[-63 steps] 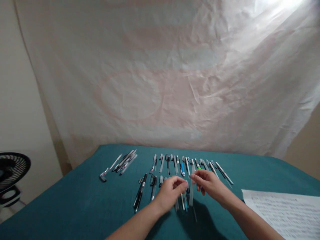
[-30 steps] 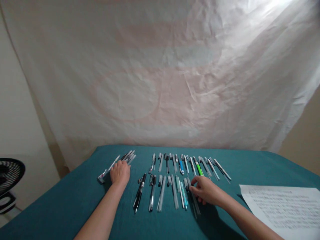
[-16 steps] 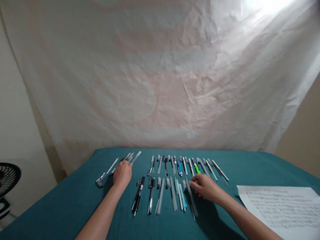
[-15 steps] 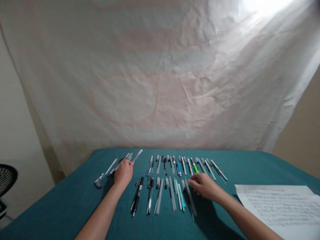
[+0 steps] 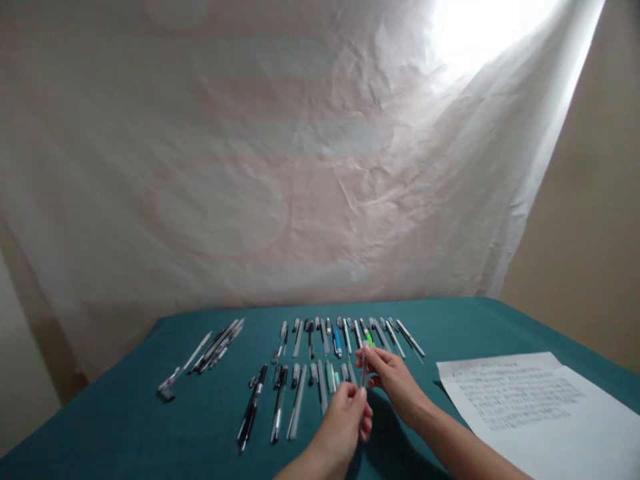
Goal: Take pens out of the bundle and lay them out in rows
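Note:
A slim clear pen stands nearly upright between my two hands. My left hand pinches its lower end, and my right hand has its fingers closed around the top end, where the cap is. Both hands hover over the right end of the front row of pens and hide part of it. In that row a black pen lies at the left, beside a clear-barrelled pen and another clear pen. Small caps lie beside several of the pens.
Behind, a second row holds several pens, among them a blue pen and a green one. At left lie a bundle of pens and a grey eraser-like block. Written paper sheets rest at right on the green cloth.
My left hand has come from the pen bundle at left over to my right hand, bringing a clear pen. My right hand has closed on its top end. The view has turned slightly right.

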`<state>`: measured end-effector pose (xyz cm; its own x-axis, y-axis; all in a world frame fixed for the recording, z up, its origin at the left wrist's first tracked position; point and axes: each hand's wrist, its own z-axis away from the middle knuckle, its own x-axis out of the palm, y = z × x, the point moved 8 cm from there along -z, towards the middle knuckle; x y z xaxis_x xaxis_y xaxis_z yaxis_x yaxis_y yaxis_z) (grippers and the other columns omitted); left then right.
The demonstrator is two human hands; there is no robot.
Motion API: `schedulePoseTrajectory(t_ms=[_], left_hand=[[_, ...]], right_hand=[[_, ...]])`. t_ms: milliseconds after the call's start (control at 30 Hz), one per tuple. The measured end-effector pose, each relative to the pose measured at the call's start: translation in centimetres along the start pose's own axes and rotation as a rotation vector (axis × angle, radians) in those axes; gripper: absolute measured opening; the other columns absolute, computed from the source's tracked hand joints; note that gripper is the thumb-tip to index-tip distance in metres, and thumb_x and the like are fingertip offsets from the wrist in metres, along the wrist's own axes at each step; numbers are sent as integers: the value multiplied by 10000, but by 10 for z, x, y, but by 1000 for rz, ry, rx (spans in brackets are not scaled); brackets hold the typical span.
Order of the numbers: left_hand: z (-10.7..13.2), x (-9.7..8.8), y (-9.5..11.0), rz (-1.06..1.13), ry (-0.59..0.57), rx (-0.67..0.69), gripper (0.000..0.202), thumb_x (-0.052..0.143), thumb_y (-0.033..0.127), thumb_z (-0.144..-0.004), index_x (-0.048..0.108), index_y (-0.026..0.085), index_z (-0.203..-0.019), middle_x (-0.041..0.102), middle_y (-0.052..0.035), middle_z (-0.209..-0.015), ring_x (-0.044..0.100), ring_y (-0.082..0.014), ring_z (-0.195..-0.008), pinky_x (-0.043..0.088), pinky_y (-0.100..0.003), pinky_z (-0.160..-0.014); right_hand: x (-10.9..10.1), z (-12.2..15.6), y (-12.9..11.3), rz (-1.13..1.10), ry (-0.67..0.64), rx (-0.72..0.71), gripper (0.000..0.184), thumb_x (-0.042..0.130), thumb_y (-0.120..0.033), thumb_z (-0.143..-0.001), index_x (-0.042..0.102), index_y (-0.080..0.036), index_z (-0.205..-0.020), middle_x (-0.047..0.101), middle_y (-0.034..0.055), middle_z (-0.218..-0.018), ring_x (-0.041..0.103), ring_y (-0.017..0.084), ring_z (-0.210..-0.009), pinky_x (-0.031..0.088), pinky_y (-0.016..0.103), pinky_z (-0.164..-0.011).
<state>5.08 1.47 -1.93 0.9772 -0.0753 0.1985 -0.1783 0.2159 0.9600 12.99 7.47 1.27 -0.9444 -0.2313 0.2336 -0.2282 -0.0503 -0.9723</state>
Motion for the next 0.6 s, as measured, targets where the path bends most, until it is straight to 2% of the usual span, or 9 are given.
schedulePoseTrajectory(t_ms=[133, 300, 400, 600], left_hand=[[-2, 19, -20, 88, -43, -104, 344, 429, 500, -705, 394, 174, -809, 427, 65, -565, 336, -25, -390, 154, -185, -395], [-2, 32, -25, 115, -58, -60, 351, 400, 527, -714, 369, 184, -779, 420, 72, -547, 313, -16, -372, 130, -182, -381], [-2, 34, -29, 87, -72, -48, 384, 389, 567, -700, 357, 192, -776, 410, 79, -531, 304, -16, -356, 135, -175, -364], [-4, 34, -31, -12, -93, -4, 430, 352, 598, -702, 374, 187, -828, 417, 76, -506, 339, -38, -339, 243, -179, -341]], right_hand=[[-13, 7, 20, -36, 75, 49, 429, 531, -532, -672, 622, -128, -783, 561, 9, -644, 460, 71, -492, 324, 161, -411], [-15, 11, 33, -145, 88, 111, 474, 529, -563, -652, 593, -150, -874, 534, -19, -616, 351, 34, -359, 227, 156, -325], [-11, 13, 35, -197, 50, 114, 459, 521, -548, -671, 573, -155, -900, 550, -10, -628, 376, 41, -373, 231, 150, -330], [-2, 16, 36, -214, -5, 108, 389, 479, -527, -719, 545, -150, -789, 565, 0, -600, 456, 66, -439, 293, 151, -385]])
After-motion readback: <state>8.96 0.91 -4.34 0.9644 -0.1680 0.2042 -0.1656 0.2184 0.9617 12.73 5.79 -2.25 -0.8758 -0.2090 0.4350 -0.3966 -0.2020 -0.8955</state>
